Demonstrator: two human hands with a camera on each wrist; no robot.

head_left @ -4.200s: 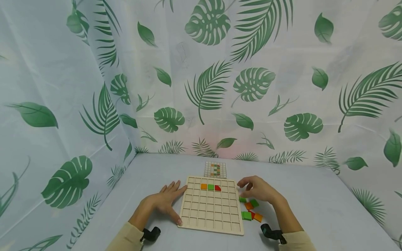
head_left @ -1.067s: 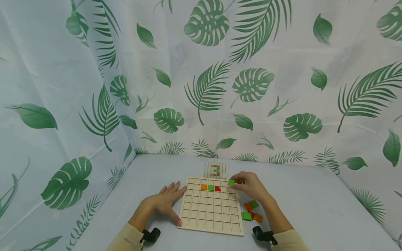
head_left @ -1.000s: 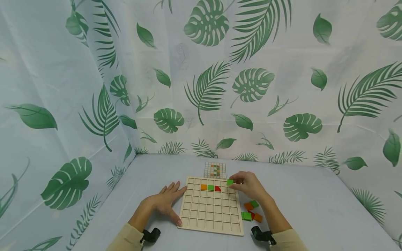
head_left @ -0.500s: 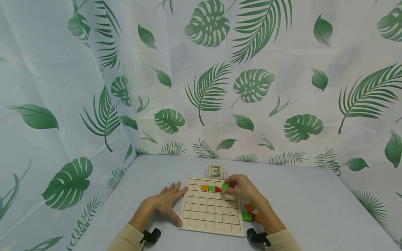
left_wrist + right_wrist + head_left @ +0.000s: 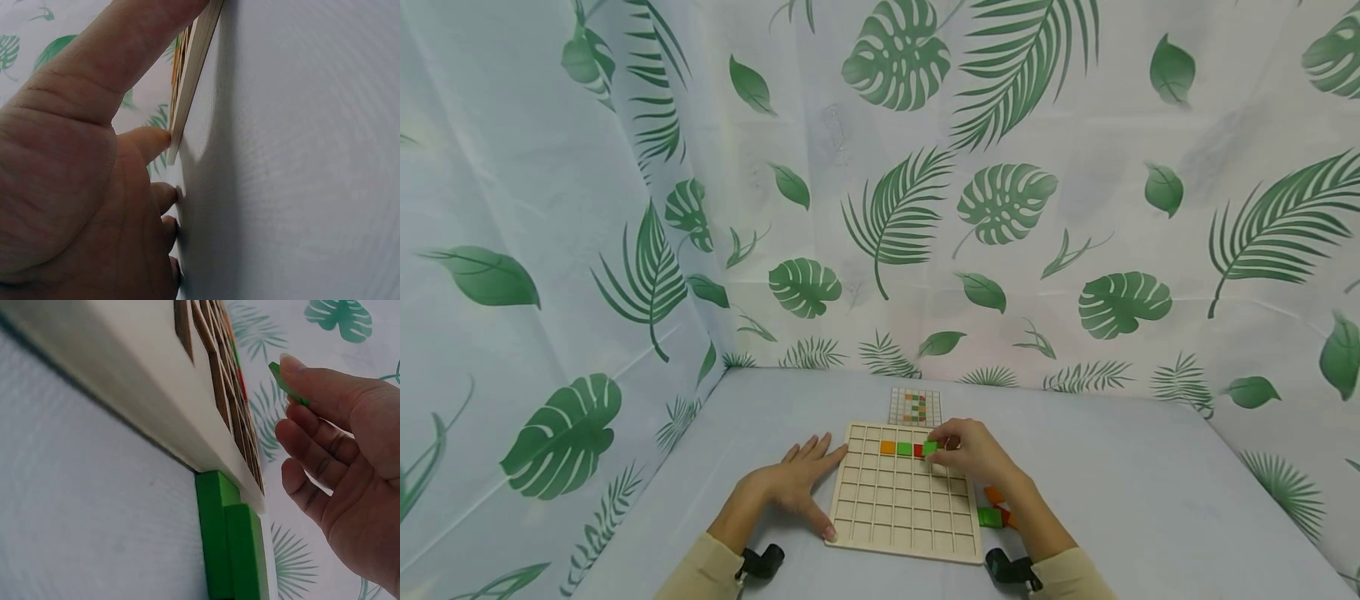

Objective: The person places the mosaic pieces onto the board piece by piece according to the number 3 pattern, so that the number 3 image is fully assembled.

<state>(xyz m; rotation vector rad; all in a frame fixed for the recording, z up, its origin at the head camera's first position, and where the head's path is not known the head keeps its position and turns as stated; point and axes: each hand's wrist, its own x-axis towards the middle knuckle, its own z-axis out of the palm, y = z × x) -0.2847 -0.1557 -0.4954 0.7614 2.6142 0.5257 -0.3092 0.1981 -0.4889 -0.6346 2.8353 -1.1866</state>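
Note:
A wooden grid board (image 5: 902,500) lies flat before me. In one of its upper rows sit an orange tile (image 5: 887,447), a green tile (image 5: 904,449) and a red tile (image 5: 918,451). Between thumb and fingers my right hand (image 5: 973,450) pinches another green tile (image 5: 930,448), raised over the board and overlapping the red one in the head view. The right wrist view shows that held green tile (image 5: 286,384) tilted, clear of the grid. My left hand (image 5: 793,483) lies spread along the board's left side, thumb at the near corner and index finger at the edge.
Behind the board lies a printed pattern card (image 5: 914,407). Loose green tiles (image 5: 990,517), an orange tile (image 5: 995,496) and others lie right of the board, partly behind the right forearm. A leaf-print curtain (image 5: 925,208) rises at the back and left.
My right hand picked up a green tile beside the board, then carried it left over the board to the red tile. My left hand has stayed in place.

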